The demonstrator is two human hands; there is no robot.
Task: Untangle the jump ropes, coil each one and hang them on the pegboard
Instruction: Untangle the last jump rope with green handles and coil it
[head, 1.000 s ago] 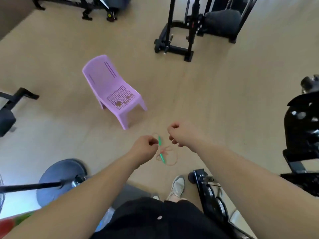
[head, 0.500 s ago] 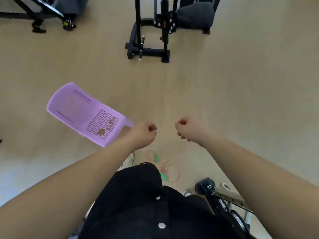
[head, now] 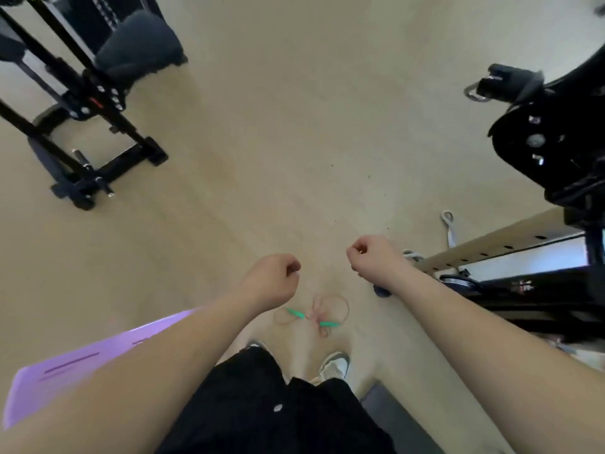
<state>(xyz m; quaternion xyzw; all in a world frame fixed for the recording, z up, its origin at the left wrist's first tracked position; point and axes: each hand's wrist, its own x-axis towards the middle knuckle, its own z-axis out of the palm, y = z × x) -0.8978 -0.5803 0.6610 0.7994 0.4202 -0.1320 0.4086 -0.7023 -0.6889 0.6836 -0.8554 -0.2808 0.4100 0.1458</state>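
Both fists closed, left hand [head: 273,283] and right hand [head: 373,257], above jump rope [head: 312,314] on floor; cannot tell if gripping it. Shoe [head: 334,368] just nearer than rope.

bare forearms [head: 183,348], black buttoned garment [head: 262,411], pale sneakers [head: 334,368]

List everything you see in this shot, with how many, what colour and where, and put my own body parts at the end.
jump rope: one tangle, thin pink cord with green handles, low between the hands, above the shoes
chair: one, purple, lower left, partly behind the left arm
gym machine: one, black frame, upper left
gym equipment: black, right edge
perforated beam: one, beige, right of the right hand
floor: beige
shoes: two, white and grey, bottom centre
left hand: fist closed, centre
right hand: fist closed, right of centre
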